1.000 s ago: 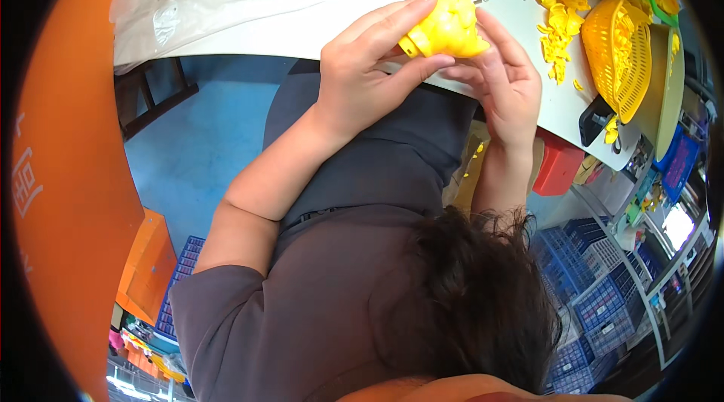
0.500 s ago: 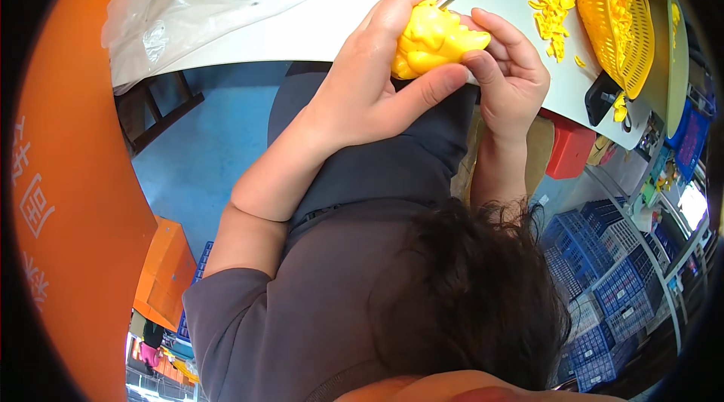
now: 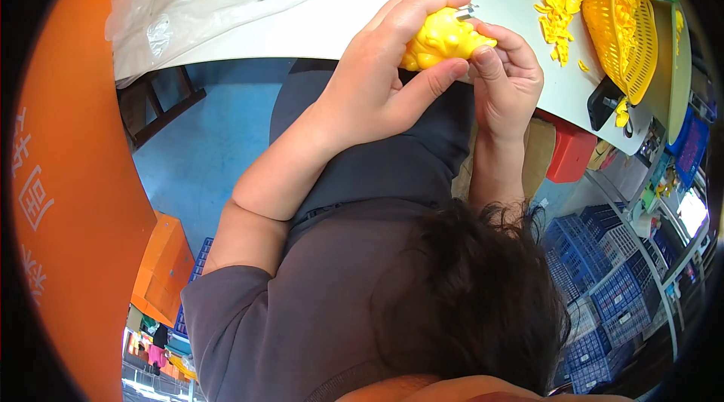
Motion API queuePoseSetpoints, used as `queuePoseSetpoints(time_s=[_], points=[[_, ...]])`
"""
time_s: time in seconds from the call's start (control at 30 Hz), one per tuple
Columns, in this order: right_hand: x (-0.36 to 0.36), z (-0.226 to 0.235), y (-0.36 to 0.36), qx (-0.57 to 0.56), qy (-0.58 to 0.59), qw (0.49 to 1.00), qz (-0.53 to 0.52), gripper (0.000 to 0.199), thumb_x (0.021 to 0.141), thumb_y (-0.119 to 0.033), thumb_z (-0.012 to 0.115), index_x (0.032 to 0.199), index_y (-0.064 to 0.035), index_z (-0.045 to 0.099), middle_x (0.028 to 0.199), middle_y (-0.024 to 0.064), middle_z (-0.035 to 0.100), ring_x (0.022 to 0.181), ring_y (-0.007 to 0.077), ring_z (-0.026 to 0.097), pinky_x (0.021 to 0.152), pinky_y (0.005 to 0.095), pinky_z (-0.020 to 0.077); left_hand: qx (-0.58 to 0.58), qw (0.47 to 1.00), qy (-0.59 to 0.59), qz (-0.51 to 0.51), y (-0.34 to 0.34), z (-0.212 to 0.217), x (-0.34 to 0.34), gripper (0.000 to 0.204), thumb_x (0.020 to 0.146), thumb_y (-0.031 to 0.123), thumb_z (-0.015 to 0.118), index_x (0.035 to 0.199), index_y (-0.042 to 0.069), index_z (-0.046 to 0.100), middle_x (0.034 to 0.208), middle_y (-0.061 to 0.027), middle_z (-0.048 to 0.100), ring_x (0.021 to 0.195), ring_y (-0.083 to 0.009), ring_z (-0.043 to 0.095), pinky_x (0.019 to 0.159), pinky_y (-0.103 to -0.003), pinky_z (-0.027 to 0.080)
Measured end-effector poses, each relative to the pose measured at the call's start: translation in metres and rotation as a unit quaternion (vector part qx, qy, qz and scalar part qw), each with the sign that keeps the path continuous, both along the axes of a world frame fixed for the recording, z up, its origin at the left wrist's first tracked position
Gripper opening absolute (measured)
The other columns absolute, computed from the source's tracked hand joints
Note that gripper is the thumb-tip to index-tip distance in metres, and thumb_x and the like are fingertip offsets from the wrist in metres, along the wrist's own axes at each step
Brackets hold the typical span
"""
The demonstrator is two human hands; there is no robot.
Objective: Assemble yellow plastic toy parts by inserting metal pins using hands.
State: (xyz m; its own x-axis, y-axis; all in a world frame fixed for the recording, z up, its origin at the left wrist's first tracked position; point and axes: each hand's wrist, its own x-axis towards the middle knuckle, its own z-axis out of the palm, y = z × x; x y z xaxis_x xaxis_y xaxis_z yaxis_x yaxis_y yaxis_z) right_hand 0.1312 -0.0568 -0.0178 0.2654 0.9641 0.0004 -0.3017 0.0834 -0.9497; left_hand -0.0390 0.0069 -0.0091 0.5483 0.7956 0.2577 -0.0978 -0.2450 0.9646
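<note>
Left hand (image 3: pixel 377 62) wraps the yellow part (image 3: pixel 443 38) over the near edge of the table (image 3: pixel 279 29); right hand (image 3: pixel 510 79) is narrow, thumb and index pinching the part's right tip. Versus a second ago, part is turned and a metal piece (image 3: pixel 465 13) now shows at its far side, right of where it sat half a second back.
</note>
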Motion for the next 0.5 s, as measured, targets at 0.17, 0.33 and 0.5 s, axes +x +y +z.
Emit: queuePoseSetpoints(time_s=[0.17,0.33,0.5], points=[[-0.001,-0.008,0.000,0.009,0.074,0.997,-0.019,0.024,0.094,-0.004,0.067,0.116,0.0053,0.062,0.115,0.0207,0.069,0.090,0.0170,0.069,0.080,0.0272,0.0568,-0.013,1.000,0.007,0.010,0.001,0.005,0.004,0.058,0.088,0.005,0.074,0.140,-0.002,0.047,0.136,-0.0143,0.055,0.121,-0.0191,0.057,0.101,-0.030,0.047],[0.007,-0.017,0.001,0.012,0.169,0.985,-0.027,0.025,0.096,-0.009,0.066,0.118,0.0032,0.061,0.112,0.0194,0.069,0.088,0.0177,0.069,0.080,0.0287,0.0576,-0.115,0.992,-0.029,0.051,0.001,0.006,0.009,0.065,0.080,0.003,0.082,0.137,-0.004,0.050,0.127,-0.0146,0.060,0.119,-0.0197,0.060,0.101,-0.031,0.050],[0.006,-0.012,0.008,-0.014,0.229,0.973,-0.020,0.026,0.100,-0.013,0.061,0.121,0.0016,0.059,0.116,0.0180,0.067,0.100,0.0235,0.069,0.090,0.0356,0.0574,-0.036,0.998,0.011,0.055,0.000,0.009,0.012,0.067,0.077,0.004,0.085,0.134,-0.006,0.052,0.124,-0.0145,0.062,0.116,-0.0209,0.063,0.099,-0.031,0.052]])
